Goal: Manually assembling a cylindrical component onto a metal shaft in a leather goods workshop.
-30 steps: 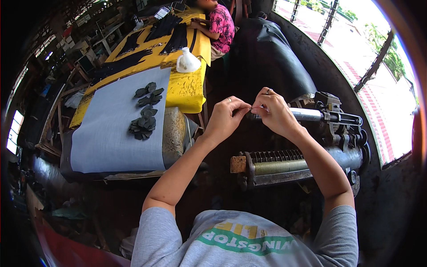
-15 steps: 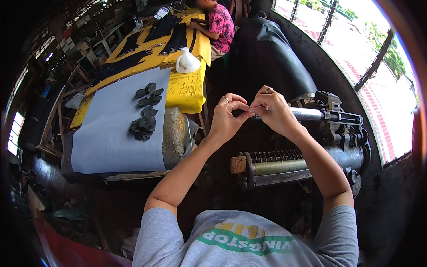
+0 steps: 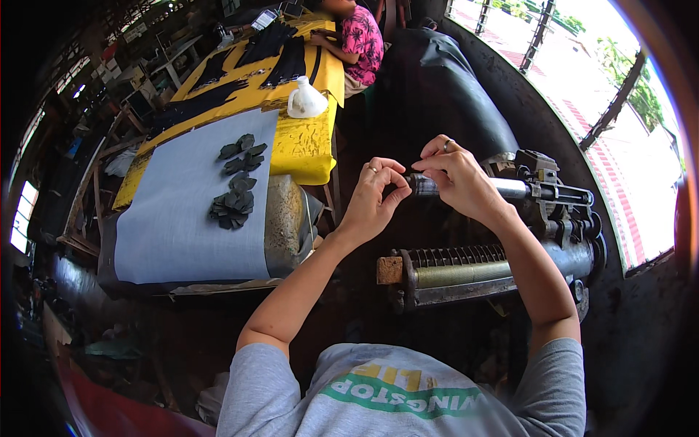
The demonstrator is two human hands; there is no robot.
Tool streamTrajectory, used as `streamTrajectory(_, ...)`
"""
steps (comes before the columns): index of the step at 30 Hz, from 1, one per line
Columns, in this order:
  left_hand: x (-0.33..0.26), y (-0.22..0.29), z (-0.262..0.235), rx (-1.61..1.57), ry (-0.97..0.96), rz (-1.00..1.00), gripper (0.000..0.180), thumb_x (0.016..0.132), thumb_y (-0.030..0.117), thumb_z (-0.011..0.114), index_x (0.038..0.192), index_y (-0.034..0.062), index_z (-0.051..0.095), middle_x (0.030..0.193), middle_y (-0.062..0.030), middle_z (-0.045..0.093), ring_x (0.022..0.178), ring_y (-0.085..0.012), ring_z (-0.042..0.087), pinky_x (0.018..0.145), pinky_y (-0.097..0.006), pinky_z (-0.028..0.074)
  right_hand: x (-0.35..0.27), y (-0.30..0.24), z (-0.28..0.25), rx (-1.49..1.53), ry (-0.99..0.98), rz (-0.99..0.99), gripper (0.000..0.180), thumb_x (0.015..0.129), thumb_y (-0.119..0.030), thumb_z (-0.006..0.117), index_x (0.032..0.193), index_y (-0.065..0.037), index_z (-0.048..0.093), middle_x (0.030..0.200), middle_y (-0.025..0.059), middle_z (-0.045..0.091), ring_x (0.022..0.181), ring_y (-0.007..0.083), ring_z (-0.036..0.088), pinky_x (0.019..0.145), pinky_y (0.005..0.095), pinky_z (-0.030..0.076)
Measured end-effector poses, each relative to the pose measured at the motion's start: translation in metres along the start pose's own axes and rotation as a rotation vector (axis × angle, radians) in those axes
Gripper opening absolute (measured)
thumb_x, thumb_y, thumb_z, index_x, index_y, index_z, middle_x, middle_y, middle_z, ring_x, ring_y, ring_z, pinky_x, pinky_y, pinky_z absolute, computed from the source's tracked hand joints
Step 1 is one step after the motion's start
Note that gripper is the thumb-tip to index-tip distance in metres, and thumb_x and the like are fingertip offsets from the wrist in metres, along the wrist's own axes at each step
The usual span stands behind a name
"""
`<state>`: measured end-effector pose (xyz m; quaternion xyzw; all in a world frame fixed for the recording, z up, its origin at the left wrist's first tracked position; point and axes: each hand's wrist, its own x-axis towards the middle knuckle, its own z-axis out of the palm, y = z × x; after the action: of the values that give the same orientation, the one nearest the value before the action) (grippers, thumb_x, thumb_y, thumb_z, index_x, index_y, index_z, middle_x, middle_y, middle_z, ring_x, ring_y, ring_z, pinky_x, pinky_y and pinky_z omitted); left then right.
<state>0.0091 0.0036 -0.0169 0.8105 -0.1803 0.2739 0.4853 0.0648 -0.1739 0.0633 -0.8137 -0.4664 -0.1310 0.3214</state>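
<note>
My left hand (image 3: pixel 376 198) is raised in front of me, thumb and forefinger brought together in a pinch. Whatever it pinches is too small to make out. Just right of it, my right hand (image 3: pixel 460 180) has its fingertips drawn together at the tip of a shiny metal cylinder arm (image 3: pixel 508 188), partly covering it. Anything in those fingers is too small to name. The two hands are slightly apart, near the arm's left end. That arm runs right into a dark metal machine (image 3: pixel 542 171).
Below the hands lies a brass-coloured roller (image 3: pixel 459 275) with a wooden block (image 3: pixel 389 270) at its end. Left, dark cut pieces (image 3: pixel 233 204) rest on a grey sheet (image 3: pixel 182 240). A white jug (image 3: pixel 306 100) stands on a yellow-covered table (image 3: pixel 302 156), where another person (image 3: pixel 362 45) sits.
My hands, fingertips together before, have separated by a small gap. The right hand has shifted slightly, uncovering more of the cylinder arm's end.
</note>
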Motion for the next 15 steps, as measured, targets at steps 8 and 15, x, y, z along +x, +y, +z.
streamTrajectory(8, 0.000, -0.004, 0.000, -0.130, -0.027, -0.067, 0.012, 0.086, 0.009, 0.068, 0.090, 0.0011, 0.061, 0.114, -0.0081, 0.054, 0.097, -0.0142, 0.058, 0.085, -0.029, 0.050, -0.012, -0.015, 0.014, -0.164, -0.086, 0.010, 0.013, 0.069, 0.003, 0.069, 0.081, -0.001, 0.069, 0.093, 0.0108, 0.056, 0.090, 0.0273, 0.059, 0.081, 0.0383, 0.048)
streamTrajectory(15, -0.003, -0.009, -0.007, -0.268, -0.055, -0.058, 0.015, 0.080, 0.003, 0.073, 0.092, 0.0030, 0.064, 0.111, -0.0063, 0.056, 0.095, -0.0128, 0.060, 0.085, -0.028, 0.052, -0.020, -0.015, 0.026, -0.211, -0.009, -0.090, 0.006, 0.071, 0.004, 0.064, 0.074, -0.001, 0.061, 0.095, 0.0089, 0.052, 0.095, 0.0255, 0.053, 0.082, 0.0375, 0.044)
